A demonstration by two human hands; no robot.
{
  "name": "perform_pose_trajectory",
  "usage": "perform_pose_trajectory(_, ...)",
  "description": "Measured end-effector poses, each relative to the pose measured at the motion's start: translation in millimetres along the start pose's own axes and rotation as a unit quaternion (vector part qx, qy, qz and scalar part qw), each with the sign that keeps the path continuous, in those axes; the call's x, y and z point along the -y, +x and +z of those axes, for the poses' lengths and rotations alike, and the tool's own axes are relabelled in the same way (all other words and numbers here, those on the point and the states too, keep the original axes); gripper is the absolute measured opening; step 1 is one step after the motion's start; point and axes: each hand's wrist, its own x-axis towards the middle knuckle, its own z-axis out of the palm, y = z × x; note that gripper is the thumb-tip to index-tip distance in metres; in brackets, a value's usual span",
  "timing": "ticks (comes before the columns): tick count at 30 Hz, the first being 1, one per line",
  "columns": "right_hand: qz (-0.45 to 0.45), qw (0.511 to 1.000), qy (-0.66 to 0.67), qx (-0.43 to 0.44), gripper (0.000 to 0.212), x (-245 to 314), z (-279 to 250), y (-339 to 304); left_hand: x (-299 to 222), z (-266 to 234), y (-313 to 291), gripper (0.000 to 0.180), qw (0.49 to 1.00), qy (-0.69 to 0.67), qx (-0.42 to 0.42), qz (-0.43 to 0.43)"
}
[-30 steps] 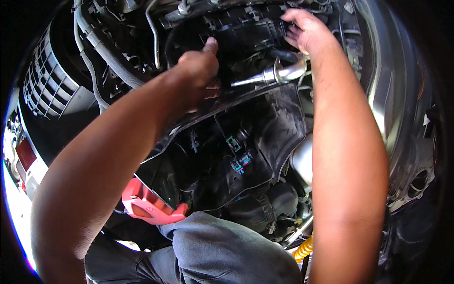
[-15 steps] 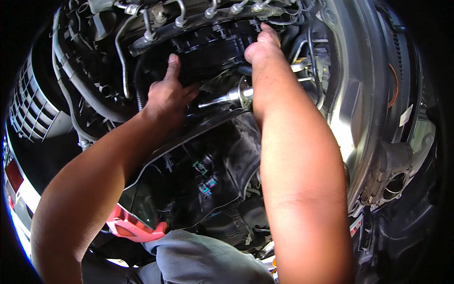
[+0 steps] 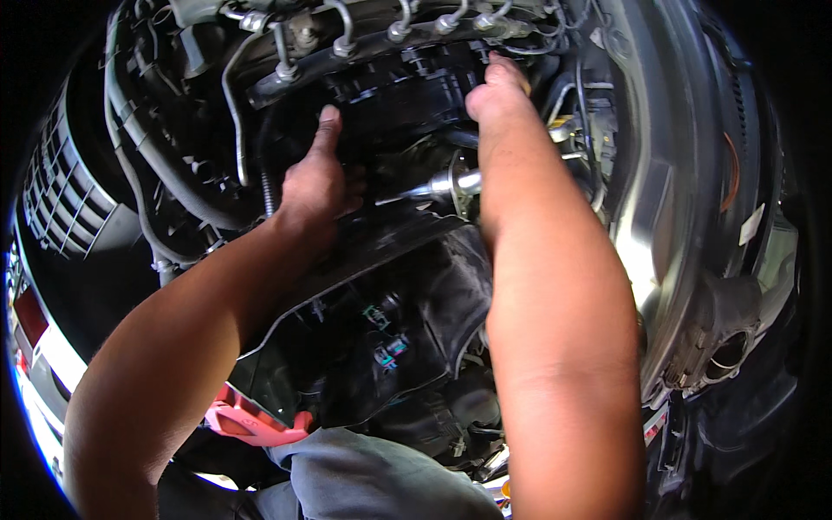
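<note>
A long black ribbed engine part (image 3: 394, 108), which looks like an intake manifold, lies across the engine bay below a metal rail (image 3: 273, 87) with bent steel pipes. My left hand (image 3: 316, 184) is at its left side, thumb stretched upward along its dark face and the other fingers curled low, partly lost in shadow. At the right end my right hand (image 3: 503, 91) is closed around it; most of its fingers are hidden behind the part and the wrist. Between my forearms a shiny metal rod-like piece with a round flange (image 3: 442, 185) sticks out to the left.
Black hoses (image 3: 173, 191) and a slatted grille (image 3: 65, 191) are on the left. Below my hands a dark panel edge crosses the bay, with small connectors (image 3: 390, 351) beyond it. A red plastic piece (image 3: 256, 420) lies near my grey-clothed leg (image 3: 373, 477). Body metal (image 3: 650, 234) borders the right.
The whole view has shifted slightly, so everything appears a little farther right. Both hands keep nearly the same place on the black part.
</note>
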Motion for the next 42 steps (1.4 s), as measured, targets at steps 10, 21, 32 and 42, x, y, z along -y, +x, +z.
perform_pose_trajectory(10,-0.019,0.996,-0.036,0.084,0.035,-4.6,-11.8,56.2,2.2,-8.2,13.0,0.101,0.995,0.092,0.021,-0.015)
perform_pose_trajectory(21,0.013,0.999,-0.025,0.033,0.024,1.6,-8.1,22.1,11.1,-2.4,23.4,0.096,0.997,0.076,0.019,-0.014)
perform_pose_trajectory(32,0.058,0.998,-0.014,0.027,0.026,11.6,-7.3,52.7,-0.7,-1.1,19.1,0.099,0.992,0.117,0.054,0.015)
perform_pose_trajectory(42,-0.019,0.953,-0.302,0.027,0.05,23.9,-21.9,-26.5,-34.1,-151.7,-161.4,0.06,0.922,0.133,0.207,0.3)
